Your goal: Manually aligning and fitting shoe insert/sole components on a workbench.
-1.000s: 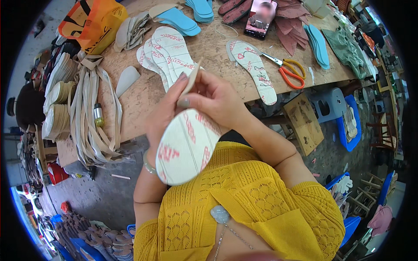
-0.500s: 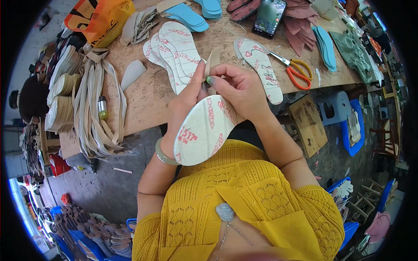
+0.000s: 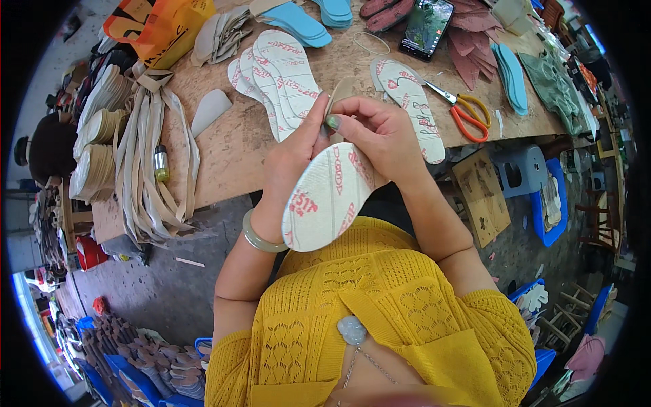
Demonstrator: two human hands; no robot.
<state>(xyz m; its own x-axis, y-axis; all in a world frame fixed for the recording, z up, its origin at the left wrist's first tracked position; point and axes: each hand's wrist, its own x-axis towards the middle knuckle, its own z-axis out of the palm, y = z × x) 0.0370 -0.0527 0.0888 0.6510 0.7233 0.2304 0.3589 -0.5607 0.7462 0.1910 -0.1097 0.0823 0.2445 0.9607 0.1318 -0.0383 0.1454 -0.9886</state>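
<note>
Between my hands, over the front edge of the table, is a white shoe insole (image 3: 324,203) with red printing, its broad end hanging toward me. My left hand (image 3: 296,150) is closed around the insole's narrower part, thumb pointing away from me. The fingers of my right hand (image 3: 384,139) pinch at its edge, by a beige strip (image 3: 342,91) that sticks up between both hands. Just what lies under the fingertips is hidden. Several similar white insoles (image 3: 283,61) lie fanned beyond my left hand. Another printed insole (image 3: 411,102) lies beyond my right hand.
Orange-handled scissors (image 3: 468,117) and a phone (image 3: 426,28) lie to the right on the table (image 3: 224,159). Beige strips (image 3: 139,169) drape over the left edge beside a small bottle (image 3: 161,163). Blue insoles (image 3: 510,80) and an orange bag (image 3: 159,30) lie farther out.
The insole's broad end has swung slightly right and away from me. Both hands have shifted a little right while keeping their grip.
</note>
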